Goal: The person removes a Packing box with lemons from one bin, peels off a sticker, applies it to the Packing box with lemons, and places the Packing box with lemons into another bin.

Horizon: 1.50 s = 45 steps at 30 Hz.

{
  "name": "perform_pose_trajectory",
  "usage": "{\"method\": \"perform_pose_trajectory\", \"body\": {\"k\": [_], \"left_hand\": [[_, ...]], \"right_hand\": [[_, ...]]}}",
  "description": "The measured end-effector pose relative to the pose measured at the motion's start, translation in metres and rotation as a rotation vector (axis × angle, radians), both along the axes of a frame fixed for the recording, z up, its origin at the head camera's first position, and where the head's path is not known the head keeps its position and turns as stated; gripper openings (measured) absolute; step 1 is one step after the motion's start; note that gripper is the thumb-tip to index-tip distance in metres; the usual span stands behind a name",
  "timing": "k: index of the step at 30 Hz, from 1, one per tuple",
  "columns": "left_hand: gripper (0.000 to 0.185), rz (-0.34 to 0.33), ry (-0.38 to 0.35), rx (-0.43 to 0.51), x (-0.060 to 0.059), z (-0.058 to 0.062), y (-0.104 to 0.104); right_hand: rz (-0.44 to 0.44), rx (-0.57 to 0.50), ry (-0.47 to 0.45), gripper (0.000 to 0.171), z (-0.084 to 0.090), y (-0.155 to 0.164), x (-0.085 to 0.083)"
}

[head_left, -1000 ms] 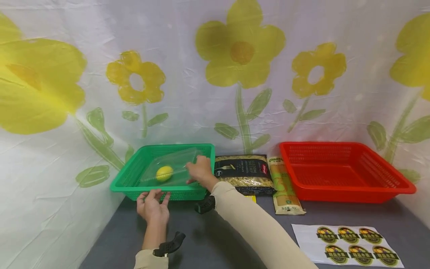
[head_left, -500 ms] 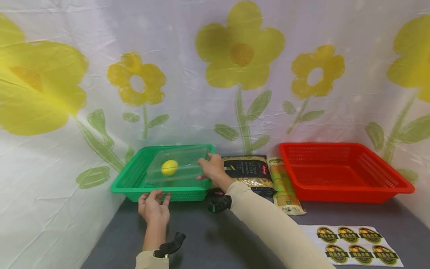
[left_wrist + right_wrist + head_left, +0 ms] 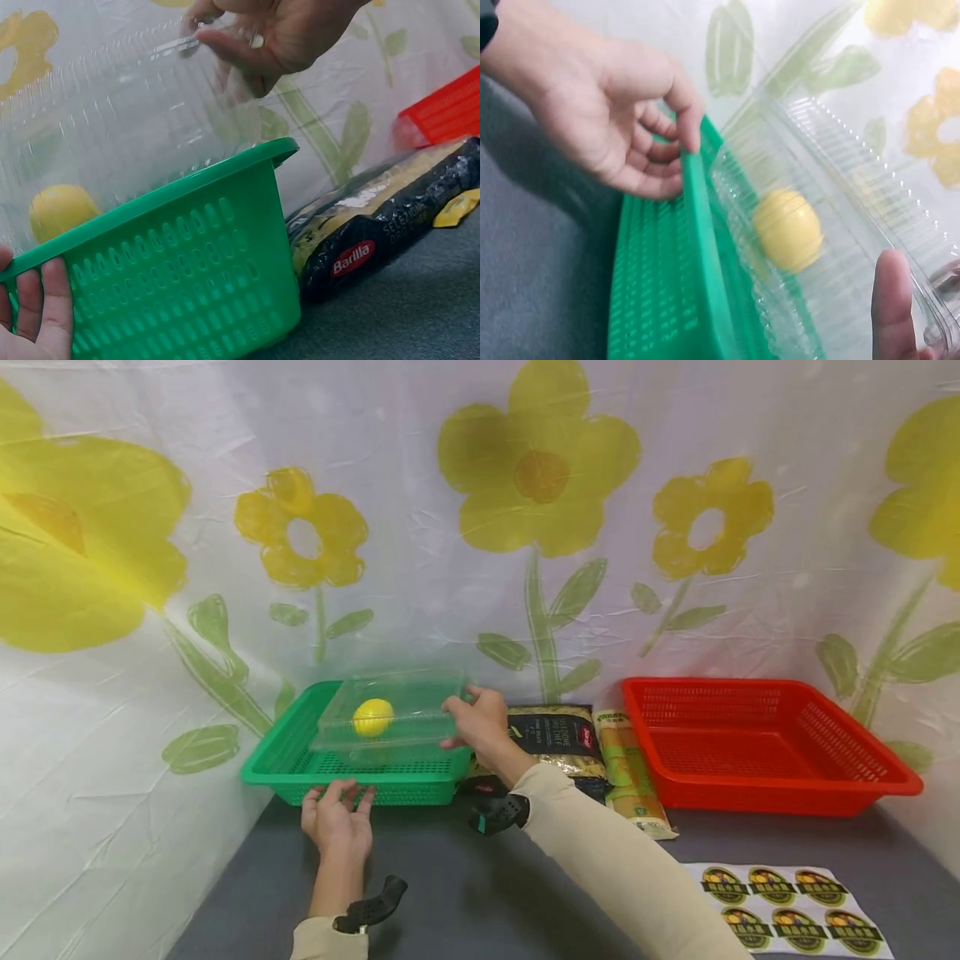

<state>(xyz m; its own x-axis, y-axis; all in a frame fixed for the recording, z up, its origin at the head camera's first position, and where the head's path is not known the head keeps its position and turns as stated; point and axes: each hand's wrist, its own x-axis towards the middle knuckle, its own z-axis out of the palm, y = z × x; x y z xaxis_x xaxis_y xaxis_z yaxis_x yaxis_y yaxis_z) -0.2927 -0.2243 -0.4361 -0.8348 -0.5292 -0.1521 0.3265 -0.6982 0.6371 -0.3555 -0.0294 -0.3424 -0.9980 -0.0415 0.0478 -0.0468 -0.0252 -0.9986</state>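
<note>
A person's left hand (image 3: 337,822) is bracing the near wall of a green perforated plastic basket (image 3: 300,768) standing at the left end of a grey tabletop (image 3: 450,893), thumb hooked over the rim and fingers curled against the outside, a grip the right wrist view shows plainly while the head view shows only the back of the hand and loosely spread fingers. Just to the right, the right hand (image 3: 480,722) is pinching the right edge of a clear ribbed plastic clamshell box (image 3: 390,714) between thumb and fingers, holding it above the basket floor with a round yellow lemon-like fruit (image 3: 372,717) inside. The left wrist view shows that pinch from below, along with the fruit dimly through the plastic, low behind the basket rim. Beside the basket, a black-labelled bag of pasta (image 3: 558,739) is lying flat, its red brand oval readable only from the left wrist camera. Next to it is lying a narrow green-and-tan packet (image 3: 626,768), then a red perforated plastic basket (image 3: 765,793). A white sheet of round stickers (image 3: 787,910), seen solely by the head camera, is lying at the near right.
</note>
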Motion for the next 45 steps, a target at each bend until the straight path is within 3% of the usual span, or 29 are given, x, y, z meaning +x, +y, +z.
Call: {"method": "perform_pose_trajectory", "body": {"k": [7, 18, 26, 36, 45], "left_hand": [[0.027, -0.007, 0.002, 0.002, -0.002, 0.001, 0.002], [0.029, -0.02, -0.011, -0.012, 0.002, 0.0, -0.002], [0.03, 0.0, 0.005, -0.025, 0.005, 0.0, -0.004], [0.028, -0.028, 0.0, -0.054, 0.008, -0.004, 0.0], [0.031, -0.02, 0.015, -0.061, 0.006, -0.001, -0.002]], "right_hand": [[-0.037, -0.034, -0.01, 0.064, 0.006, 0.017, 0.011], [-0.095, -0.095, 0.001, 0.061, 0.001, 0.049, 0.027], [-0.075, -0.071, 0.017, 0.062, -0.001, 0.07, 0.034], [-0.113, -0.049, 0.024, 0.059, -0.006, 0.097, 0.052], [-0.125, -0.04, 0.043, 0.056, 0.002, 0.117, 0.064]]}}
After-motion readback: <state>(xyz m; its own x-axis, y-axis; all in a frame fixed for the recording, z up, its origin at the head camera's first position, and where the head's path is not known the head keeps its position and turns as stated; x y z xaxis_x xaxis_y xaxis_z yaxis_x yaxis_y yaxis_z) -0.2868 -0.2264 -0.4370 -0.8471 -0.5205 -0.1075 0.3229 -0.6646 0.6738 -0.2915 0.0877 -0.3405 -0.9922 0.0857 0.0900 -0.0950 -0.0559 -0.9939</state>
